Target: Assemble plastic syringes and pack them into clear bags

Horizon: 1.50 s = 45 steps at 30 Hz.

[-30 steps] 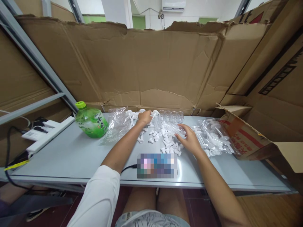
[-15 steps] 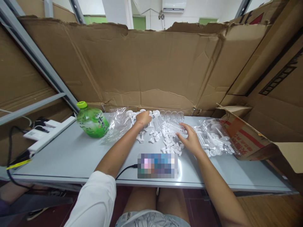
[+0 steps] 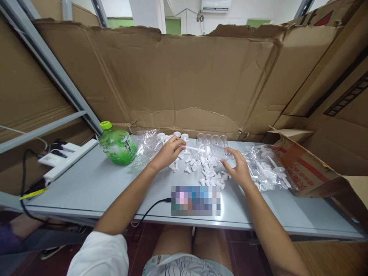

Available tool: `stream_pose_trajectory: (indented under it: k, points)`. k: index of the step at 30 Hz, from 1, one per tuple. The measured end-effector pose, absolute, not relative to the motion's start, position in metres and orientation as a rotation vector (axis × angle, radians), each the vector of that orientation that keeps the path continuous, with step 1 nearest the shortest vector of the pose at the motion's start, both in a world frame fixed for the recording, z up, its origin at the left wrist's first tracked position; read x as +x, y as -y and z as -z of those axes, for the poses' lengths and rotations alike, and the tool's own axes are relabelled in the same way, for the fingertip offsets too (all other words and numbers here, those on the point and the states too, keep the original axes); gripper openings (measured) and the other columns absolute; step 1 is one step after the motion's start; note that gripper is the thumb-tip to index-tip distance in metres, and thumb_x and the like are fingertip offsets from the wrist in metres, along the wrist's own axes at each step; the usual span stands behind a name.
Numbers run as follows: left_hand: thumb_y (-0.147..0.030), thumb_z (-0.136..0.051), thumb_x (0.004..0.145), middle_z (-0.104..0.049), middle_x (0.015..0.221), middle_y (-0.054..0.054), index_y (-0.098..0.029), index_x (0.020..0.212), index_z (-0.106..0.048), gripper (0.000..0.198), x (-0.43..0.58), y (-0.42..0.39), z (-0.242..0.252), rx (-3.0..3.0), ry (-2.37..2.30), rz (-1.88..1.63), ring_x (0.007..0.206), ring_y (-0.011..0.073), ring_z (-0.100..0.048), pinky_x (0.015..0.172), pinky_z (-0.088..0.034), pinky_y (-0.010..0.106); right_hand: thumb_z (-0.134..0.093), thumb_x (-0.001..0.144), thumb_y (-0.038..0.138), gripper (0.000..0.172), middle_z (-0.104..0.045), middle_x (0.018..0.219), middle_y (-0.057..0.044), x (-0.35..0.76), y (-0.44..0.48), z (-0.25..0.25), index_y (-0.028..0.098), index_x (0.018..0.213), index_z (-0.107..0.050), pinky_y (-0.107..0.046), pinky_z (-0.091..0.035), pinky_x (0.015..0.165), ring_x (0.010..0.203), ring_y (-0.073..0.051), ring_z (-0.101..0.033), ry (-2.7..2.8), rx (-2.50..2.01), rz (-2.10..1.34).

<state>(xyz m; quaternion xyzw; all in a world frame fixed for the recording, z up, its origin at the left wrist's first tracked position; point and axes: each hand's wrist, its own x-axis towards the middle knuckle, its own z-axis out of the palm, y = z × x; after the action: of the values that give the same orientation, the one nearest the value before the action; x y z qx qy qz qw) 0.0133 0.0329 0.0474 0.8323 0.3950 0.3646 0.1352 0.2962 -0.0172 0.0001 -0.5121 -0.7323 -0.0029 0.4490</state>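
My left hand [image 3: 171,150] is closed on the end of a white plastic rod with a round disc head [image 3: 196,148], which points to the right. The disc is at the left end of a clear ribbed plastic tube [image 3: 219,152]; whether it has gone inside I cannot tell. My right hand [image 3: 238,168] grips the tube's other end between thumb and fingers. Below the tube lies a pile of small white plastic pieces [image 3: 212,174]. More white disc-headed rods [image 3: 176,135] lie behind my left hand. Several clear ribbed tubes [image 3: 211,138] stand at the back.
A green bottle [image 3: 118,145] and a crumpled clear bag [image 3: 143,151] are on the left, beyond them a power strip [image 3: 69,161]. A bag of white parts [image 3: 268,168] and a cardboard box [image 3: 304,168] sit right. A blurred-out device [image 3: 195,200] with a cable lies in front.
My left hand has come back from the rods at the rear, now with one white disc-headed rod, its disc brought to the tube. My right hand still grips the tube.
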Motion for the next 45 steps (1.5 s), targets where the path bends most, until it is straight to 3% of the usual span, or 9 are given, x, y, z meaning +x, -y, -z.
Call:
stream_pose_trajectory:
  k: [17, 24, 28, 31, 34, 37, 41, 45]
  points:
    - [-0.03, -0.042, 0.089, -0.052, 0.09, 0.003, -0.02, 0.088, -0.06, 0.02, 0.01, -0.024, -0.05, 2.3, -1.188, -1.058, 0.09, 0.0172, -0.052, 0.083, -0.043, 0.029, -0.055, 0.083, 0.033, 0.038, -0.058, 0.116, -0.008, 0.295, 0.019, -0.001, 0.027, 0.12, -0.051, -0.042, -0.045, 0.09, 0.107, -0.026, -0.055, 1.883, -1.206, -0.046]
    - [-0.03, -0.041, 0.09, -0.048, 0.09, 0.004, -0.021, 0.088, -0.059, 0.02, 0.022, -0.012, -0.054, 2.372, -1.121, -1.037, 0.084, 0.0157, -0.051, 0.08, -0.045, 0.03, -0.056, 0.083, 0.034, 0.039, -0.058, 0.115, -0.007, 0.291, 0.022, 0.0, 0.029, 0.121, -0.05, -0.04, -0.048, 0.082, 0.106, -0.025, -0.055, 1.957, -1.177, -0.079]
    - [-0.033, -0.045, 0.088, -0.05, 0.105, 0.005, -0.022, 0.101, -0.053, 0.019, 0.035, -0.009, -0.047, 2.161, -0.99, -1.086, 0.093, 0.0161, -0.053, 0.074, -0.05, 0.027, -0.057, 0.083, 0.032, 0.039, -0.058, 0.114, -0.007, 0.286, 0.025, 0.003, 0.029, 0.122, -0.05, -0.038, -0.05, 0.08, 0.103, -0.024, -0.056, 1.948, -1.152, -0.054]
    - [-0.032, -0.054, 0.083, -0.047, 0.121, 0.007, -0.026, 0.117, -0.044, 0.036, 0.047, -0.007, -0.042, 2.032, -0.908, -1.074, 0.104, 0.018, -0.052, 0.079, -0.051, 0.029, -0.057, 0.083, 0.033, 0.04, -0.058, 0.113, -0.007, 0.282, 0.028, 0.005, 0.029, 0.122, -0.049, -0.036, -0.052, 0.073, 0.099, -0.023, -0.058, 1.966, -1.144, -0.053]
    - [-0.03, -0.058, 0.08, -0.046, 0.124, 0.008, -0.029, 0.123, -0.041, 0.046, 0.055, -0.006, -0.041, 1.936, -0.855, -1.078, 0.106, 0.0186, -0.054, 0.081, -0.05, 0.03, -0.057, 0.083, 0.033, 0.041, -0.057, 0.112, -0.008, 0.28, 0.029, 0.007, 0.029, 0.122, -0.049, -0.033, -0.053, 0.065, 0.095, -0.023, -0.059, 1.955, -1.134, -0.049]
    - [-0.03, -0.065, 0.075, -0.047, 0.124, 0.007, -0.031, 0.124, -0.038, 0.057, 0.059, -0.006, -0.042, 1.814, -0.801, -1.128, 0.101, 0.0175, -0.057, 0.083, -0.05, 0.031, -0.058, 0.083, 0.03, 0.042, -0.056, 0.112, -0.008, 0.279, 0.03, 0.007, 0.03, 0.123, -0.048, -0.036, -0.054, 0.073, 0.097, -0.023, -0.058, 1.92, -1.109, 0.042]
    - [-0.03, -0.072, 0.068, -0.053, 0.119, 0.008, -0.034, 0.134, -0.017, 0.086, 0.066, -0.007, -0.041, 1.518, -0.793, -1.189, 0.09, 0.0161, -0.062, 0.081, -0.05, 0.032, -0.057, 0.083, 0.026, 0.04, -0.055, 0.108, -0.01, 0.278, 0.031, 0.007, 0.029, 0.122, -0.048, -0.042, -0.05, 0.084, 0.099, -0.025, -0.058, 1.854, -1.114, 0.236]
    - [-0.035, -0.07, 0.071, -0.06, 0.111, 0.009, -0.028, 0.135, -0.019, 0.082, 0.079, -0.003, -0.036, 1.307, -0.693, -1.172, 0.1, 0.019, -0.059, 0.086, -0.047, 0.034, -0.058, 0.081, 0.022, 0.04, -0.053, 0.104, -0.009, 0.277, 0.031, 0.006, 0.029, 0.119, -0.047, -0.041, -0.052, 0.078, 0.093, -0.024, -0.058, 1.787, -1.102, 0.417]
